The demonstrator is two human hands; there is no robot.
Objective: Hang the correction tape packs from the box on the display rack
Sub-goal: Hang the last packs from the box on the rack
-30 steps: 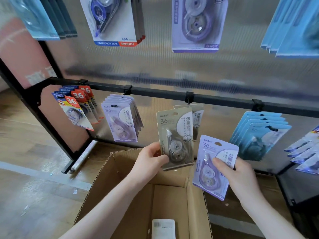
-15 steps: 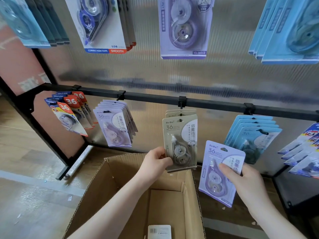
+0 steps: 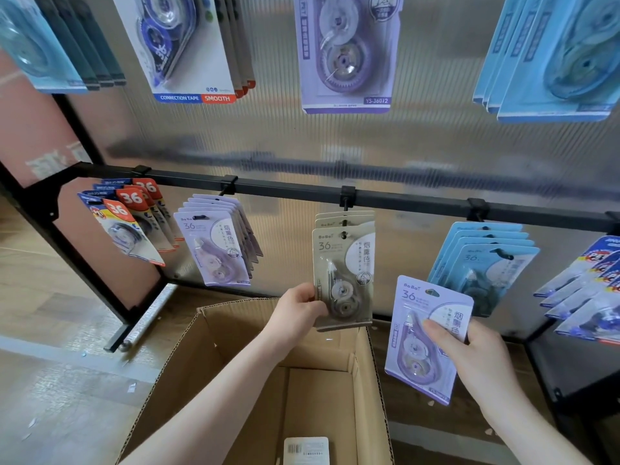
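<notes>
Two "BoBo 36" packs: left grip (image 3: 298, 308) clamps the beige pack (image 3: 344, 276), right grip (image 3: 476, 350) the lilac pack (image 3: 426, 340).

A ribbed, translucent panel (image 3: 419, 146) fills the upper and middle of the frame, catching soft, diffuse light with faint dark reflections across it. At the far left a pinkish wall (image 3: 30, 129) shows behind the black frame. Wood-look flooring (image 3: 50, 290) runs along the lower left, giving way to a pale grey strip (image 3: 60, 397) scattered with small paper scraps.
</notes>
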